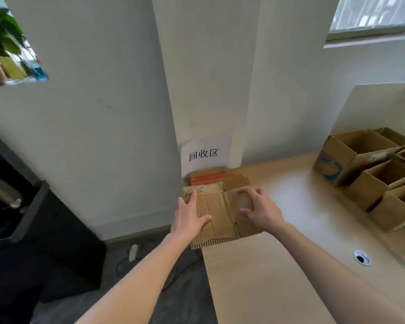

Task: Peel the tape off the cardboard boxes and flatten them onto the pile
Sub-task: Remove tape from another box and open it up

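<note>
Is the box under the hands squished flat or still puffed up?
Flat. The cardboard box lies spread on the pile, flaps out, with the left hand and right hand resting on top.

Both hands are down on the flattened box (220,213) at the desk's (278,265) far left corner. The left hand (188,216) lies flat, fingers straight, pressing the cardboard's left part. The right hand (258,208) arches over the right part, fingertips touching it, thumb spread. The sheet tops a pile (216,178) of flat cardboard under a paper sign (205,154) on the wall. Open boxes (372,174) crowd the desk's right edge, well apart, and a cable hole (362,258) sits nearer.
</note>
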A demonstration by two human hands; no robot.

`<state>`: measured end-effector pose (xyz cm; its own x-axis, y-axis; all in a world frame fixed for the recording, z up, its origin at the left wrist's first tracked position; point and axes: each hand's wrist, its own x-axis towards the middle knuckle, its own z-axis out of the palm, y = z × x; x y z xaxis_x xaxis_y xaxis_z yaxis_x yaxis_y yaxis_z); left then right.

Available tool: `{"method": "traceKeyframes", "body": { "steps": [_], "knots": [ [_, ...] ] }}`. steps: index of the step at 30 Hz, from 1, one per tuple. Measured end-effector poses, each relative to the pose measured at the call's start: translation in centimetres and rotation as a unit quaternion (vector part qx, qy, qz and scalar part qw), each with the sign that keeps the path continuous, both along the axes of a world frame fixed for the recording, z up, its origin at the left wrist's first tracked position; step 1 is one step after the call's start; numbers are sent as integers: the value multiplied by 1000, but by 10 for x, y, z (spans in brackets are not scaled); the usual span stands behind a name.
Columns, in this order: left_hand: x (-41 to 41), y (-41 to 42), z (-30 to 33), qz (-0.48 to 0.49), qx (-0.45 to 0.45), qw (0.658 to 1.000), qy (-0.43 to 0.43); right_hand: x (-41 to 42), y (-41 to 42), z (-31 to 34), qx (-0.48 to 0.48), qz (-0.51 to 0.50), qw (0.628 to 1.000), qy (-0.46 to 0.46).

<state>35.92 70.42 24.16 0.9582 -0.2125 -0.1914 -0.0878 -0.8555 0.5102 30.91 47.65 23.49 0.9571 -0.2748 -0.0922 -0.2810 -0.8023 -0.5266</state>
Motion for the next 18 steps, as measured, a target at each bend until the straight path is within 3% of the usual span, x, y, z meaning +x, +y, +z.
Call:
{"method": "traceKeyframes", "body": {
  "steps": [14, 18],
  "knots": [
    [233, -63, -128, -17, 24, 996, 78, 232, -56, -127, 1, -19, 995, 99],
    [279, -83, -180, -13, 58, 994, 87, 284, -73, -176, 11, 21, 989, 146]
  ]
}}
